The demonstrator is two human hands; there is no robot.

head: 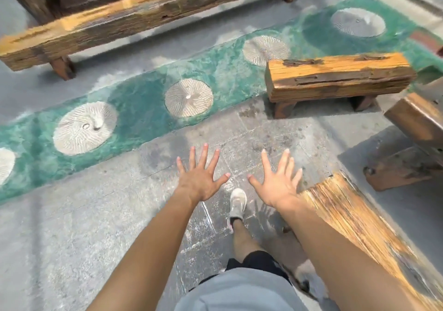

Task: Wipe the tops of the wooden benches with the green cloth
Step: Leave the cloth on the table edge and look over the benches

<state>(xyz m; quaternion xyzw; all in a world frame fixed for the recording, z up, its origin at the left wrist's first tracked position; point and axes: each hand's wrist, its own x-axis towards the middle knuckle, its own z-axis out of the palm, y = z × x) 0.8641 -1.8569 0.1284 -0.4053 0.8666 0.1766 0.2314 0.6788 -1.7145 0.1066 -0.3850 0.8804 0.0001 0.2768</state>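
Observation:
My left hand and my right hand are stretched out in front of me over the grey stone floor, fingers spread, holding nothing. A wooden bench runs along my right arm, its near end just right of my right hand. A short wooden bench stands ahead to the right. A long wooden bench crosses the top of the view. Another wooden bench shows at the right edge. No green cloth is in sight.
A green painted strip with round millstones set in it crosses the floor between me and the long bench. My foot in a light shoe steps on the grey paving below my hands.

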